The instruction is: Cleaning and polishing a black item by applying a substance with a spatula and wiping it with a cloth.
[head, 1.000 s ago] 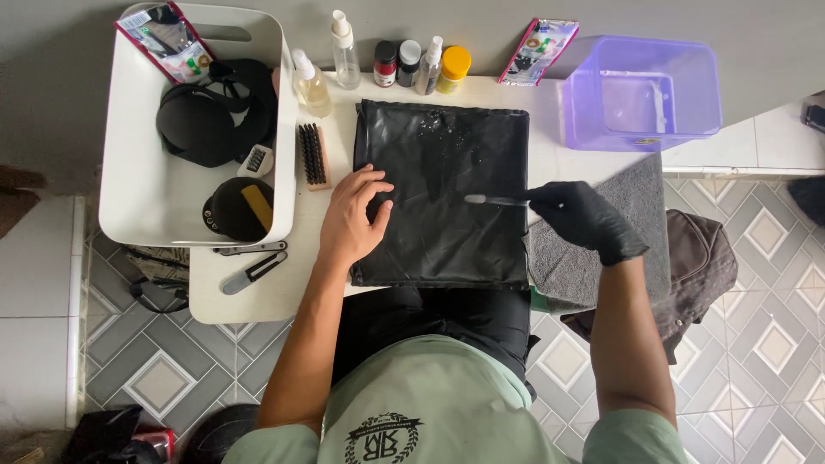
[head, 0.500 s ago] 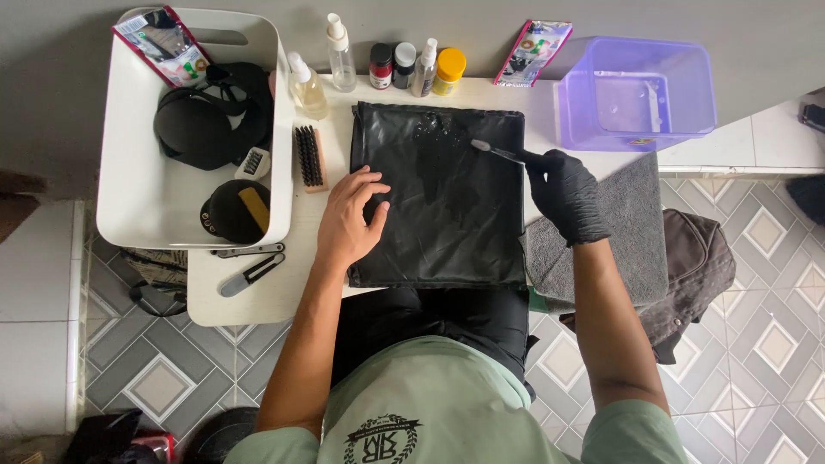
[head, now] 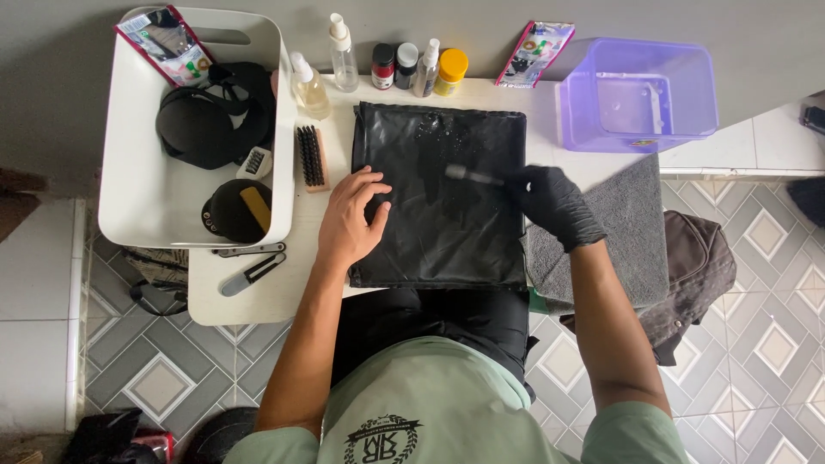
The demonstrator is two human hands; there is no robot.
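Note:
A black glossy sheet (head: pixel 447 232) lies flat on the white table (head: pixel 284 296) in front of me. My bare left hand (head: pixel 352 219) presses flat on the sheet's left edge, fingers spread. In a black glove, my right hand (head: pixel 554 202) grips a small brush (head: pixel 468 174) whose tip rests on the sheet's upper middle. Wet specks show on the sheet near the top.
A white bin (head: pixel 137 198) at left holds black caps and a packet. A wooden brush (head: pixel 311 157), several bottles (head: pixel 344 51), a purple tub (head: pixel 640 94), a grey towel (head: pixel 619 232) and metal clippers (head: pixel 249 273) surround the sheet.
My gloved right hand lifted the brush up toward the tub, then brought it back down and left onto the sheet's upper middle. The left hand stayed pressed on the sheet.

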